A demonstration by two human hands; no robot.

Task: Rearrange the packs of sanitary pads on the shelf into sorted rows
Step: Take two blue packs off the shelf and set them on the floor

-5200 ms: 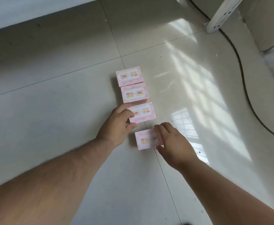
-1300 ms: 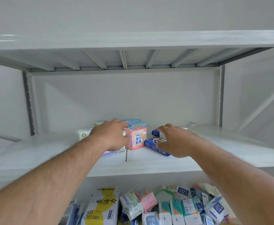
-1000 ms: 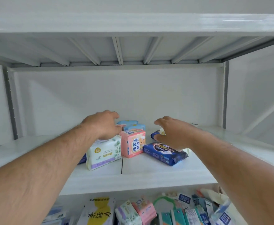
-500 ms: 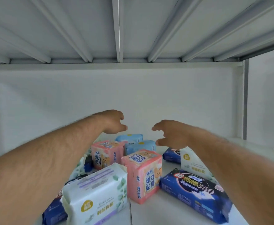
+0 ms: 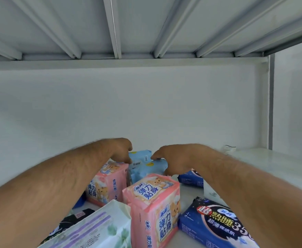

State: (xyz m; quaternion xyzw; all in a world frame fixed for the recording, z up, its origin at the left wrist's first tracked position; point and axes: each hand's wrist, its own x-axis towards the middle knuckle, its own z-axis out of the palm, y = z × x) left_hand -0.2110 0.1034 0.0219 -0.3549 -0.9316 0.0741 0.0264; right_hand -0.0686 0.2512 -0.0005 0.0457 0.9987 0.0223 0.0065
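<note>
Two hands reach deep into the shelf (image 5: 280, 169), both at the light blue packs at the back. Left hand (image 5: 119, 149) has fingers curled down onto the left side of the rear light blue pack (image 5: 140, 155); right hand (image 5: 166, 158) has fingers curled over the top right of the front light blue pack (image 5: 146, 170), thumb pointing left. Whether either hand really grips or only touches, cannot tell, fingertips hidden behind the packs. Light blue packs sit one just behind the other, touching, near the back wall. Pink pack (image 5: 109, 181) stands upright just left of them, under the left forearm. Second pink pack (image 5: 155, 206) stands upright nearer the camera, centre. White pack with purple stripes and leaf print (image 5: 94, 230) lies tilted at bottom left, touching the second pink pack. Dark blue pack (image 5: 214, 224) lies flat at bottom right. Another dark blue pack (image 5: 191, 178) lies behind it, under the right forearm. Black pack (image 5: 76, 217) partly hidden at lower left.
</note>
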